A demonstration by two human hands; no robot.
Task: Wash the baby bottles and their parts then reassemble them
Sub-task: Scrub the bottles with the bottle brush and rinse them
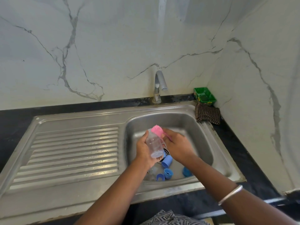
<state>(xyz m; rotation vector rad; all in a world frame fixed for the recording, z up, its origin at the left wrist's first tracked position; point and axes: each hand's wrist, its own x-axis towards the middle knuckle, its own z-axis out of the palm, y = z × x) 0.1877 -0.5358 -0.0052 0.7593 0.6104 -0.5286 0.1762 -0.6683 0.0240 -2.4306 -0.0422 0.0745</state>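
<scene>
Crowding the sink [203, 132] floor — blue caps [167, 161] under the held bottle [154, 145].

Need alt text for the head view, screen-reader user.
Over a stainless steel sink, the left hand holds a clear plastic baby bottle while the right hand works a pink bottle brush at its mouth. Blue plastic caps lie in the basin below.

- The left hand [143, 149] holds a clear bottle [154, 146] over the sink [201, 130].
- The right hand [177, 144] holds a pink brush [157, 130] at the bottle's top.
- Blue caps [167, 161] lie in the sink by the drain.
- A tap [158, 86] stands behind.
</scene>
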